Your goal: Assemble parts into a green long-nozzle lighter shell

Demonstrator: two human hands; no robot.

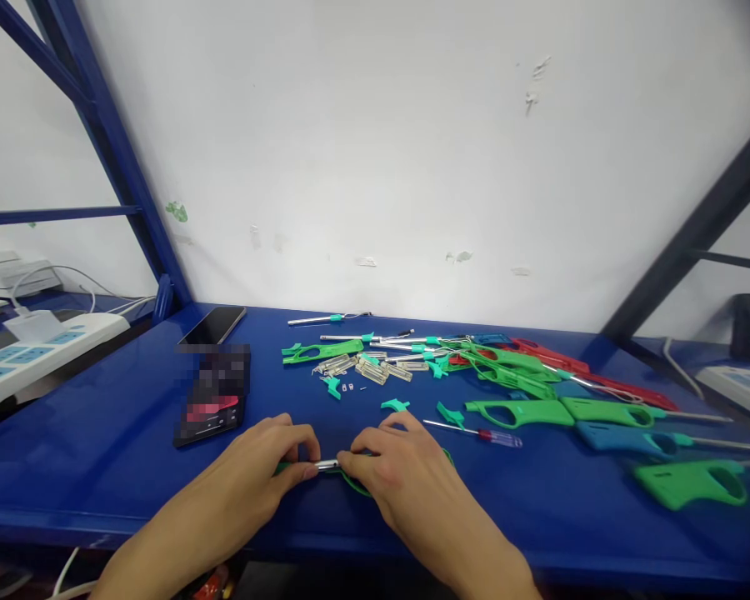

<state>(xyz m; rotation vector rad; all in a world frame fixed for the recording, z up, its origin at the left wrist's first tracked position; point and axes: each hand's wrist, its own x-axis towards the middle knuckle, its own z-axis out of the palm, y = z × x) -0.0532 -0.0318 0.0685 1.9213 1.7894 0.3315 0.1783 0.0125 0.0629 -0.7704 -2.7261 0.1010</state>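
Near the table's front edge, my left hand pinches one end of a short metal lighter tube between thumb and fingers. Its other end meets my right hand, whose thumb and fingers are closed on a green lighter casing, mostly hidden underneath. A bit of green also shows at my left fingers. Just beyond my right hand lie loose teal triggers and a screwdriver with a clear, red-banded handle. Clear fuel tanks and tiny metal bits are scattered farther back.
Whole green lighters and a blue lighter lie at right, with red casings behind. Metal lighter tubes rest near the wall. Two phones are at left. A white power strip stands beyond the blue frame.
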